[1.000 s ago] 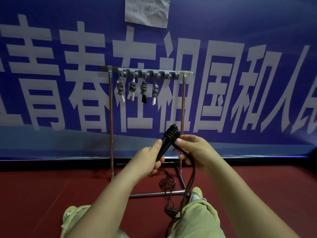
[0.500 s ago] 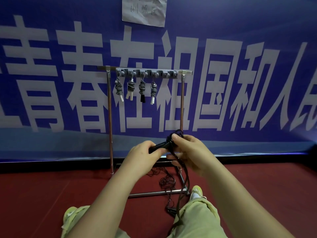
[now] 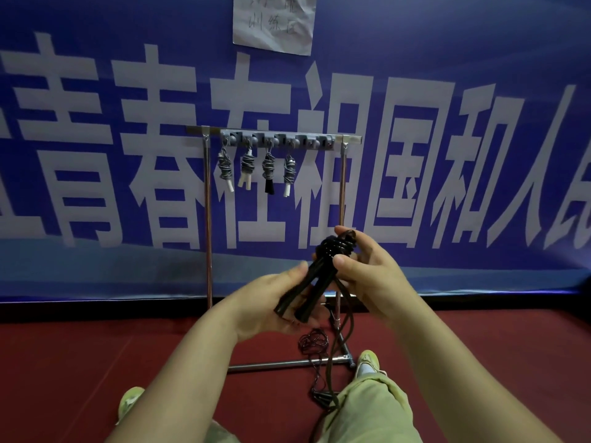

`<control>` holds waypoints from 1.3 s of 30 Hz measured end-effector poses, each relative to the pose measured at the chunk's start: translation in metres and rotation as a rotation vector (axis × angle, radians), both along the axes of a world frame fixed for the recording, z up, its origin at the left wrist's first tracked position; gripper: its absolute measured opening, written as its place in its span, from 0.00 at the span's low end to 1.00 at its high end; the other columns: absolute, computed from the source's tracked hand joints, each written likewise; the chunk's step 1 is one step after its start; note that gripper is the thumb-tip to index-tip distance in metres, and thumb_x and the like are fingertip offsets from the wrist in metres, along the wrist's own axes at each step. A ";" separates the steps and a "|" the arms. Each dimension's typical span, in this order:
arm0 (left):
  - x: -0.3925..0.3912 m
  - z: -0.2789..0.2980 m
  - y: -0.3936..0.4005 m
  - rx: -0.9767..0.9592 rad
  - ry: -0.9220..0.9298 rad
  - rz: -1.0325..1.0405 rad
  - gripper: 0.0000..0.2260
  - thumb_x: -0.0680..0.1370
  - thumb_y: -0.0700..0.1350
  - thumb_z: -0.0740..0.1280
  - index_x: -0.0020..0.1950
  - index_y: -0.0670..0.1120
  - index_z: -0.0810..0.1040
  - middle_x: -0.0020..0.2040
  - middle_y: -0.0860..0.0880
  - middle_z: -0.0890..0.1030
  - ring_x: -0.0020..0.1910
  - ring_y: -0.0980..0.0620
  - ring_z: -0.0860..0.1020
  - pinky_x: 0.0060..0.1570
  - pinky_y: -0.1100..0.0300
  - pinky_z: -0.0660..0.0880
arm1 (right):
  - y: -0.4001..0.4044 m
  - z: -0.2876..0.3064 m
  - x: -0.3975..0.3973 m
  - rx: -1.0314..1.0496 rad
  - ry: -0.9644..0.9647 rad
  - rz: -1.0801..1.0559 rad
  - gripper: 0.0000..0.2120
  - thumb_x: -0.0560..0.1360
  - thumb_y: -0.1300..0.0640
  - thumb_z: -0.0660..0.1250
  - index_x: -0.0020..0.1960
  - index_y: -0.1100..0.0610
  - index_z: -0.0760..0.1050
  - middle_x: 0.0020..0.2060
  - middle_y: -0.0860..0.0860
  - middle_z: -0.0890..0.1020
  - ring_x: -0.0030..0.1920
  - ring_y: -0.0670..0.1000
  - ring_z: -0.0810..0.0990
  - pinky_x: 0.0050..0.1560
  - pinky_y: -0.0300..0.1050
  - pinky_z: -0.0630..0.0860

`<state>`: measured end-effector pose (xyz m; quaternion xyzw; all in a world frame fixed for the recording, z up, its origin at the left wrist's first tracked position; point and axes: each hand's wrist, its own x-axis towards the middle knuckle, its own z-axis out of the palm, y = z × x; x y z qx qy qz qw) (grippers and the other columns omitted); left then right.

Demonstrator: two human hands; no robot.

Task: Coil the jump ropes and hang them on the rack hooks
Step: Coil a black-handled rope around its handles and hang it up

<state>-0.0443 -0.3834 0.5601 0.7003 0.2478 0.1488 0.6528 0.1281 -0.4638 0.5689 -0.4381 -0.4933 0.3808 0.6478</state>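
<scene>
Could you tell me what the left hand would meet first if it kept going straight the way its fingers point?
Probably the right hand, just past the black rope handles that the left hand grips; depth is unclear.

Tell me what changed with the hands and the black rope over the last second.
The black jump rope dipped toward level, then tipped back up, handles now splayed in the left hand. The right hand kept winding cord round the top, its fingers now below the coil. Unchanged: both hands' hold, four coiled ropes on the rack, loose cord on the floor.
</scene>
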 end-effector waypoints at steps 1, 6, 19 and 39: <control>0.000 -0.001 0.001 -0.109 -0.038 -0.063 0.31 0.73 0.65 0.54 0.57 0.41 0.79 0.50 0.40 0.83 0.50 0.44 0.82 0.55 0.49 0.76 | -0.001 0.001 0.001 0.016 0.007 0.027 0.29 0.70 0.63 0.70 0.69 0.54 0.66 0.53 0.57 0.84 0.55 0.59 0.83 0.52 0.50 0.81; 0.005 -0.010 0.007 -0.320 -0.138 -0.193 0.34 0.72 0.68 0.51 0.46 0.40 0.81 0.35 0.45 0.77 0.33 0.49 0.75 0.48 0.48 0.72 | -0.002 0.006 0.000 0.014 -0.039 0.067 0.26 0.71 0.61 0.72 0.66 0.53 0.69 0.54 0.58 0.83 0.55 0.58 0.82 0.51 0.48 0.80; 0.020 -0.018 -0.010 0.225 0.027 0.282 0.27 0.81 0.60 0.49 0.42 0.43 0.78 0.29 0.50 0.75 0.29 0.53 0.73 0.36 0.53 0.74 | 0.008 -0.006 0.002 -0.248 -0.417 -0.245 0.16 0.77 0.52 0.67 0.63 0.53 0.69 0.36 0.47 0.86 0.29 0.45 0.79 0.29 0.39 0.73; 0.018 -0.001 -0.002 0.941 0.267 0.518 0.17 0.82 0.56 0.48 0.48 0.48 0.71 0.40 0.51 0.75 0.41 0.52 0.73 0.40 0.55 0.69 | 0.009 0.006 -0.007 -0.241 -0.126 -0.266 0.24 0.77 0.49 0.67 0.68 0.56 0.65 0.37 0.55 0.86 0.34 0.50 0.83 0.32 0.40 0.77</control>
